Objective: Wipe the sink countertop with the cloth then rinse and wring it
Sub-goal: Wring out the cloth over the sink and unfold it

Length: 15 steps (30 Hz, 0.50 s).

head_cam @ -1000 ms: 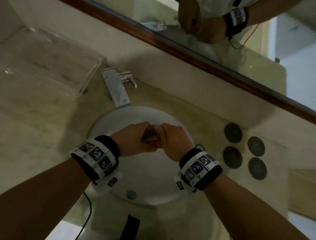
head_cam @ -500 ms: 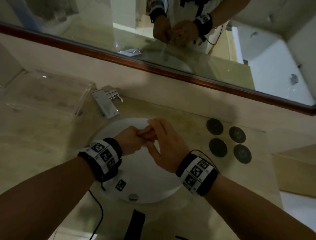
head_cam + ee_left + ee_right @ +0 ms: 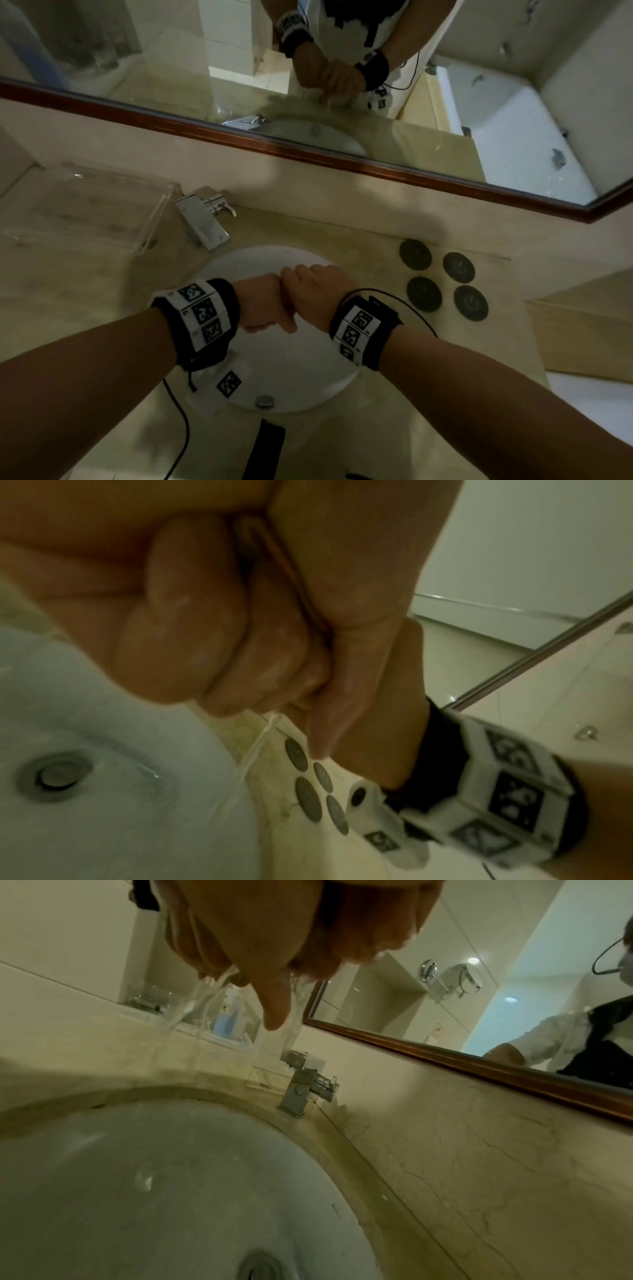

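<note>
Hands: the left hand (image 3: 262,301) and the right hand (image 3: 317,291) are pushed together side by side, touching, above the middle of the sink.
Left fingers: these fingers (image 3: 192,615) are curled up tight in a wet fist. I see nothing inside them.
Right fingers: they are curled against the left hand, with one finger pointing down. I cannot tell if they hold anything.
Water: thin streams of water (image 3: 202,1001) run off the hands and fall into the sink.
Sink: the round white sink (image 3: 291,373) is set in the table (image 3: 85,281), close to its front edge. It lies right under the hands, not touching them.
Job: it looks like hand washing, and I think the rinsing is well along.
Tap: the shiny tap (image 3: 205,226) stands at the back left of the sink, with its spout pointing in over the bowl.
Which way: from the hands, the tap lies farther back and to the left, near but apart. The left hand is nearer, so I think it would reach the tap more easily.
Other things: a clear box (image 3: 85,205) sits toward the back left corner of the table. Four dark round discs (image 3: 415,253) lie to the right of the sink. A mirror (image 3: 171,68) hangs above the back edge.
</note>
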Each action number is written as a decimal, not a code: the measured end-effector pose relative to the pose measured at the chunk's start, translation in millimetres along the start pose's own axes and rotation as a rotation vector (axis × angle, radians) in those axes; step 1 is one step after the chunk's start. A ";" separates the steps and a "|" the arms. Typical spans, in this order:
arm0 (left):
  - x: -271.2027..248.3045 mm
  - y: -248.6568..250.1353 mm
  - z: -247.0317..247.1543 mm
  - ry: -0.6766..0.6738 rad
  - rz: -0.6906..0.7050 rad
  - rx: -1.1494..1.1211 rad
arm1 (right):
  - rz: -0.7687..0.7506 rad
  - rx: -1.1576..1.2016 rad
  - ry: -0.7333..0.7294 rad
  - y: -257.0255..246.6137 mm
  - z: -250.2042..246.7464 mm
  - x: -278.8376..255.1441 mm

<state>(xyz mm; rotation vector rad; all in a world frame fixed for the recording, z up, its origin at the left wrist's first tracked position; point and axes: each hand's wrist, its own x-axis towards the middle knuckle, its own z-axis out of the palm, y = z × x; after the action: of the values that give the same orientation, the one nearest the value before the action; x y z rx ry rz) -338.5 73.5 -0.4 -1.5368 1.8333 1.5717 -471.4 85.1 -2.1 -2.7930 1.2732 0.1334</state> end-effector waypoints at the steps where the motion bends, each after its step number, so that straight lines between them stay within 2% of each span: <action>1: 0.9 0.6 0.5 0.045 -0.013 0.051 | 0.042 -0.018 -0.098 -2.8 -5.1 1.8; 4: 4.1 -2.0 -0.9 0.215 -0.018 0.284 | 0.172 -0.014 -0.222 -9.5 -11.0 13.0; 7: 4.6 -9.6 -0.6 0.339 -0.030 0.487 | 0.284 0.152 -0.300 -12.6 -7.0 24.4; 12: 7.2 -20.3 3.5 0.451 0.021 0.744 | 0.454 0.516 -0.530 -9.6 -3.9 33.0; 15: 8.7 -24.7 6.1 0.488 0.049 0.831 | 0.474 0.653 -0.598 -7.0 -1.3 37.0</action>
<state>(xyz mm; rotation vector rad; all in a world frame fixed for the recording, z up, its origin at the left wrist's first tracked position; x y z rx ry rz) -324.0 77.9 -22.6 -1.4969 2.3374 0.3028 -441.8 61.8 -4.6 -1.6992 1.4338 0.4420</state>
